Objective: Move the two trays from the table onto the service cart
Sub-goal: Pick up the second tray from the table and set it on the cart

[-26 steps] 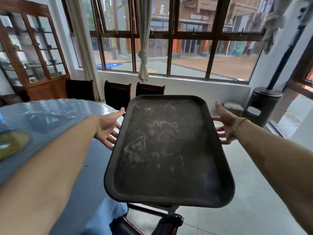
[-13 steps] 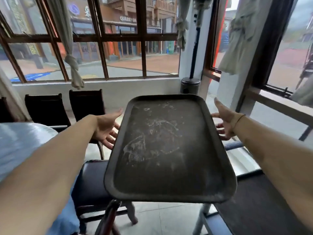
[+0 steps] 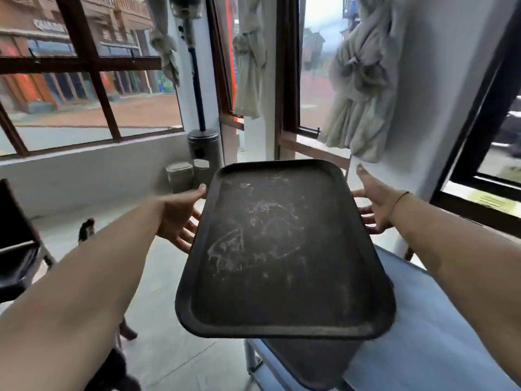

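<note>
I hold a dark, scuffed rectangular tray [image 3: 284, 249] level in front of me, in the air. My left hand [image 3: 180, 218] grips its left long edge, thumb on the rim and fingers underneath. My right hand [image 3: 375, 204] grips the right long edge the same way. Below the tray's near end sits a second dark tray [image 3: 313, 362], mostly hidden, lying on the service cart [image 3: 423, 320], whose top is pale blue with a metal frame at its left edge.
A dark chair [image 3: 17, 249] stands at the left, another chair back [image 3: 118, 371] near my left forearm. A cylindrical patio heater [image 3: 204, 148] and a small bin [image 3: 179, 176] stand by the window wall ahead. Tied curtains [image 3: 361, 94] hang at the right windows.
My view has swung right: the round table has left the frame and the blue-topped cart with a second tray now lies under the held tray. Both hands keep the same grip.
</note>
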### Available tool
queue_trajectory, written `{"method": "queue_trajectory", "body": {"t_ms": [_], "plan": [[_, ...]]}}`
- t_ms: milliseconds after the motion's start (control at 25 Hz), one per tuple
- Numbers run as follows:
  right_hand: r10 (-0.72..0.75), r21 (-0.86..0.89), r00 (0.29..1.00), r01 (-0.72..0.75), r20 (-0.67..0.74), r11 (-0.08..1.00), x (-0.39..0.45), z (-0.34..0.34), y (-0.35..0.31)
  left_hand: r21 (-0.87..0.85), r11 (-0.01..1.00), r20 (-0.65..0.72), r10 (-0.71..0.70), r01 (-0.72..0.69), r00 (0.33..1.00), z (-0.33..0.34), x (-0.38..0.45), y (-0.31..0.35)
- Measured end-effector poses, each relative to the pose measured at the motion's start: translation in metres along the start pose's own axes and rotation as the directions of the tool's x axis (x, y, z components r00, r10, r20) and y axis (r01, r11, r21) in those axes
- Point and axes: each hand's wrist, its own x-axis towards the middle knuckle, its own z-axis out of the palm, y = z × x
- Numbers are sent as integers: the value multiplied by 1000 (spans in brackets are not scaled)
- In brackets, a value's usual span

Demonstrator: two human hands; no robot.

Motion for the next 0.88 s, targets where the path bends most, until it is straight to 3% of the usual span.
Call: {"method": "queue_trajectory", "body": {"t_ms": [480, 640, 880], "plan": [[183, 256, 928, -100, -325, 962, -66, -180, 114, 322, 939, 327, 8, -120, 945, 207, 63, 102], [261, 314, 863, -126, -434, 941, -97, -216, 159, 377, 911, 467, -35, -164, 883, 272, 77, 115], [382, 406, 758, -169, -529, 898, -136, -252, 229, 474, 853, 562, -102, -219, 821, 368, 89, 105]]}}
